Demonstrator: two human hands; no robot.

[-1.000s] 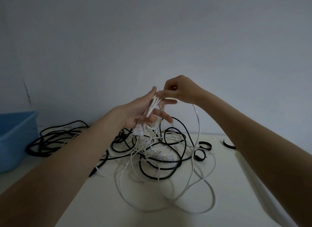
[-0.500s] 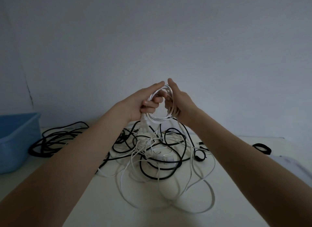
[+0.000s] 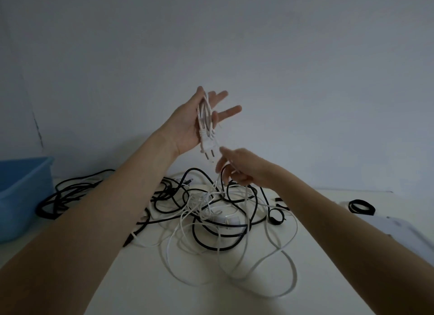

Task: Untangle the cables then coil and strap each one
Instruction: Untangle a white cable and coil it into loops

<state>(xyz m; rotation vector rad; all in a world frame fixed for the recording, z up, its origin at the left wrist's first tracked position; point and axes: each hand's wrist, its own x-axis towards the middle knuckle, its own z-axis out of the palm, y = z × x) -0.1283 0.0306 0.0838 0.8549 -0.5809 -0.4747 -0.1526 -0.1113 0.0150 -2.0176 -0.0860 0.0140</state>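
White cable coil [image 3: 205, 117] with its two-pin plug [image 3: 209, 148] hanging down lies across the raised left hand [image 3: 199, 122], thumb pressing it to the palm while the fingers stretch out straight. Lower right, the right hand [image 3: 239, 170] pinches a white strand leading into the tangle of black and white cables [image 3: 211, 211] on the white table [image 3: 131, 279]. A blue tub [image 3: 23, 192] stands far left and a black strap [image 3: 361, 206] far right; no writing is legible anywhere.

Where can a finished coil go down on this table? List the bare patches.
Bare table lies in front of the white cable loops, between the forearms. A smaller patch sits between the blue bin and the tangle. The middle is crowded with tangled cables.
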